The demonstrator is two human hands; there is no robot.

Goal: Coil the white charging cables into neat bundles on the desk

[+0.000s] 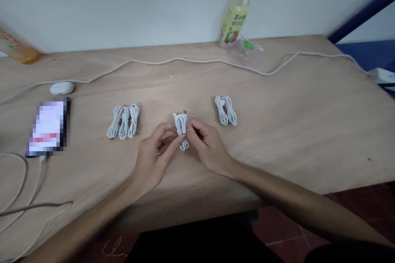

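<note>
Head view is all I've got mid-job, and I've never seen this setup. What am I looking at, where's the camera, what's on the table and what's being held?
There is no machine here: a person works with two bare hands. The single picture comes from a camera worn on their head, looking forward and down, so both arms come in from the bottom edge. The left hand and right hand together pinch a small coiled white cable over the wooden table. To its left lies a group of coiled cables side by side; to its right lies another bundle. Further left are a phone with a lead plugged in and a small white case. A long white cord runs across the back, near a drink bottle by the wall.
</note>
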